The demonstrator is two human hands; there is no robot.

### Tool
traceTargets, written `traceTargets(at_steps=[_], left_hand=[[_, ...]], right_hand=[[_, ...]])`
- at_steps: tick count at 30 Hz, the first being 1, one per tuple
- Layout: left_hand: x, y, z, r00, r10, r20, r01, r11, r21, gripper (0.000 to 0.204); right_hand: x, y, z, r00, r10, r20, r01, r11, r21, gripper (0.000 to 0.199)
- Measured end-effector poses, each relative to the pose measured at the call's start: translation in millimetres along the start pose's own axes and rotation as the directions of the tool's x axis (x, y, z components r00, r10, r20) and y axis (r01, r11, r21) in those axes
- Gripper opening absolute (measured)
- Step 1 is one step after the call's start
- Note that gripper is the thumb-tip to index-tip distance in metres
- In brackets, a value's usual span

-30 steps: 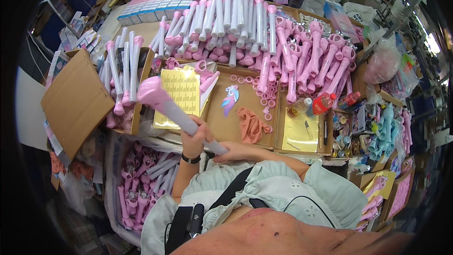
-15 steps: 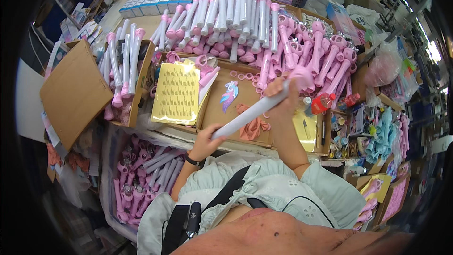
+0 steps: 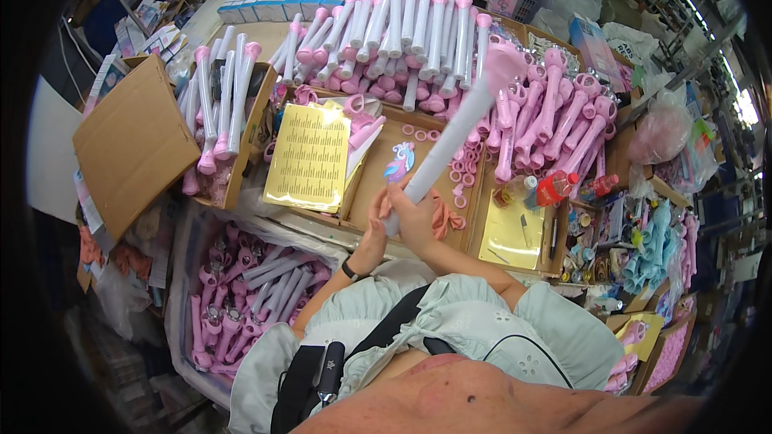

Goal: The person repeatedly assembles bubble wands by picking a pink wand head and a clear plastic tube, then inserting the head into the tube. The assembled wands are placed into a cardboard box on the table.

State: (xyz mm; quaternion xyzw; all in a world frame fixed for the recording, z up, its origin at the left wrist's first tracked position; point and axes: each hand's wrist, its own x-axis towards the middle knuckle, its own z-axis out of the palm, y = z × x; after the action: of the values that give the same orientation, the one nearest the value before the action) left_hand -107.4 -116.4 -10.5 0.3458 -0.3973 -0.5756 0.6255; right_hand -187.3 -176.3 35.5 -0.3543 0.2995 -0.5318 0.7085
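Observation:
A toy wand point(image 3: 450, 141) with a whitish tube and a pink head slants up to the right in front of me. My right hand point(image 3: 412, 223) is closed round the lower part of its tube. Against its bottom end, my left hand point(image 3: 375, 231) also grips, fingers partly hidden behind the tube. Just beyond the hands a blue and purple winged ornament point(image 3: 400, 162) lies in the cardboard tray point(image 3: 370, 181). An orange-pink cloth point(image 3: 445, 215) is beside my right hand, and several pink rings point(image 3: 462, 167) lie behind the wand.
Many white-and-pink wands point(image 3: 394, 28) are piled at the back, with pink handles point(image 3: 555, 112) to their right. Yellow printed sheets point(image 3: 310, 157) lie left of the tray. Red-labelled bottles point(image 3: 555, 189) stand at right. A lined bin point(image 3: 189, 273) of wand parts sits at lower left.
The wand has swung more upright, its pink head rising. My right hand has slid from near the head down to the lower tube, beside my left hand.

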Motion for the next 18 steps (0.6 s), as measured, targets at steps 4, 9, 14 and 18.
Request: traceTargets(at_steps=[4,9,14,18], left_hand=[[12.2,25.8,-26.5,0.975,0.214,-0.057,-0.204,0.969,0.139,0.08],[21.1,77.4,-54.8,0.782,0.248,-0.571,-0.41,0.895,-0.173,0.044],[20.5,81.3,-62.6,0.778,0.115,-0.618,-0.452,0.786,-0.422,0.057],[14.3,75.9,-56.5,0.832,0.161,-0.531,-0.46,0.737,-0.496,0.076]], right_hand=[[-4.7,0.4,-26.2,0.971,0.192,0.14,-0.075,0.807,-0.585,0.021],[-26.6,-4.4,-33.0,0.836,0.423,0.351,0.32,0.144,-0.936,0.032],[-36.1,-22.9,-45.7,0.805,0.465,0.369,0.252,0.295,-0.921,0.041],[-39.0,-43.2,-67.4,0.714,0.6,0.36,-0.09,0.589,-0.803,0.052]])
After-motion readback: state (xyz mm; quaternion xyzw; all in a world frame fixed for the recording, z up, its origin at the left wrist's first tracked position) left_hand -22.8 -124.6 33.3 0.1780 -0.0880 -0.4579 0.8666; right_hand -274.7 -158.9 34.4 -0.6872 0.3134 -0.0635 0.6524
